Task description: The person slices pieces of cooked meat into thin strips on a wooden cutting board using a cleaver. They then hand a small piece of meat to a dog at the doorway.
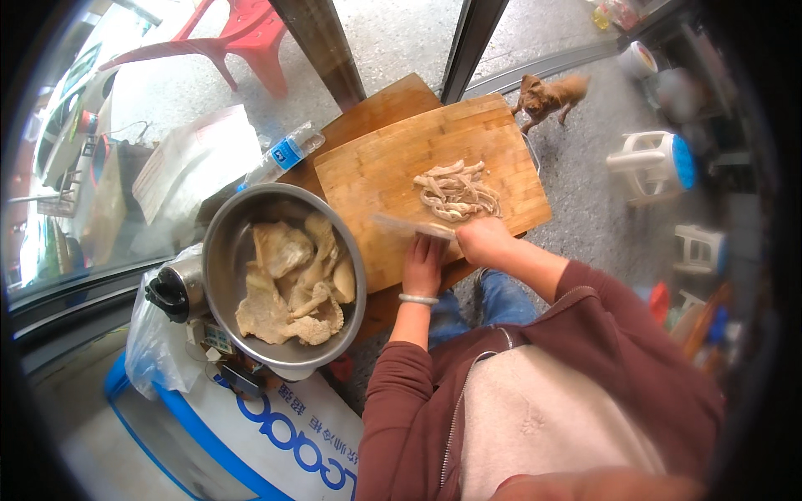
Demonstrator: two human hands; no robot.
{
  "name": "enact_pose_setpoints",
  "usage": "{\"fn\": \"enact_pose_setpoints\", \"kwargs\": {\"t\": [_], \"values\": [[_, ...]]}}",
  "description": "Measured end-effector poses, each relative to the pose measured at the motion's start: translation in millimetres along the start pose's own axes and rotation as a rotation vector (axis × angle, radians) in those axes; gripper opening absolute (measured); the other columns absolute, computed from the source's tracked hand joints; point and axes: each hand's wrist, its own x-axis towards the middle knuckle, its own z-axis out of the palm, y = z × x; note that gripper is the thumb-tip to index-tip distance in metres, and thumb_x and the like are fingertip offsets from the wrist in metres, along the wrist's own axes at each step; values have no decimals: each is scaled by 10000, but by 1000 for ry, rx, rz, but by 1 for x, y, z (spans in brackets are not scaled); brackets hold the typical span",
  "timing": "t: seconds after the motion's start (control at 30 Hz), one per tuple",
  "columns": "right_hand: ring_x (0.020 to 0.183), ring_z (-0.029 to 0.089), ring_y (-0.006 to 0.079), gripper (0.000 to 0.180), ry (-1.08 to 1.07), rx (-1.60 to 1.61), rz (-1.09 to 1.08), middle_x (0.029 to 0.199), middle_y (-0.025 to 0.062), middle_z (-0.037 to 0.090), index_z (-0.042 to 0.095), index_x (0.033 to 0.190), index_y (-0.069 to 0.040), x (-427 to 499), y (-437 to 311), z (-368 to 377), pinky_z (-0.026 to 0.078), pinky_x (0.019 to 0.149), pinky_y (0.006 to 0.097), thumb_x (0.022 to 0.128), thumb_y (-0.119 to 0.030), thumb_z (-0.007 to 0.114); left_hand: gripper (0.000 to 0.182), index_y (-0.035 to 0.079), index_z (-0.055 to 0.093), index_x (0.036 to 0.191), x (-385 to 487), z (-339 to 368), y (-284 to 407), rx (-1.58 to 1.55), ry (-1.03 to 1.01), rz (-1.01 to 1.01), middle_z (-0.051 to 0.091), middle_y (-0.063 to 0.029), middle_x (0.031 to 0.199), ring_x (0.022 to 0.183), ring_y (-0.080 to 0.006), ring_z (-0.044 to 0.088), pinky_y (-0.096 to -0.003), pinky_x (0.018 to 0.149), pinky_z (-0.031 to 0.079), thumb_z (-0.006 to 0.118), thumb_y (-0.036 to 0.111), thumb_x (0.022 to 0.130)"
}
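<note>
My right hand grips a knife whose blade is blurred and points left across the near edge of a bamboo cutting board. My left hand, with a pale bangle at the wrist, is close against the near side of the blade, fingers together. Whether food lies under its fingers is hidden. Just beyond my right hand, a heap of pale cut strips, seemingly tripe, lies on the board. To the left, a steel basin holds several large pieces of tripe-like meat.
A plastic water bottle lies behind the basin, and a kettle is at its left. The basin stands beside a chest freezer. A brown dog is past the board's far right corner. Plastic stools are on the right.
</note>
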Motion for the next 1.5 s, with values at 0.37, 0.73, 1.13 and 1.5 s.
{"fn": "enact_pose_setpoints", "kwargs": {"t": [0.37, 0.73, 1.13, 1.5], "values": [[685, 642, 335, 151, 106, 35, 19, 728, 178, 641, 646, 759, -25, -17, 9, 20, 514, 601, 435, 741, -115, 525, 363, 85, 547, 1125, -4, 2, -3, -34, -58, -60, 516, -149, 1159, 1067, -371, 484, -440, 885, 431, 587, 79, 764], [657, 589, 372, 112, 405, 206, -67, 652, 159, 595, 542, 758, -67, -10, 22, 16, 452, 577, 473, 794, -173, 543, 430, 68, 506, 1187, -5, 4, -6, -54, 0, -1, 504, -151, 1174, 1068, -365, 479, -423, 921, 415, 591, 59, 765], [660, 616, 353, 81, 88, 15, 6, 692, 174, 619, 549, 793, -41, -47, 32, 36, 481, 589, 453, 751, -94, 504, 399, 96, 534, 1129, -6, 3, -6, -58, -51, -60, 505, -167, 1160, 1064, -392, 474, -464, 915, 406, 581, 93, 733], [786, 646, 310, 160, -6, 59, 62, 817, 175, 655, 669, 808, -30, 5, -2, 9, 514, 666, 410, 707, -112, 575, 374, 54, 555, 1115, 0, -1, 1, -48, -67, -51, 519, -158, 1150, 1049, -381, 486, -445, 894, 428, 602, 101, 747]]}}
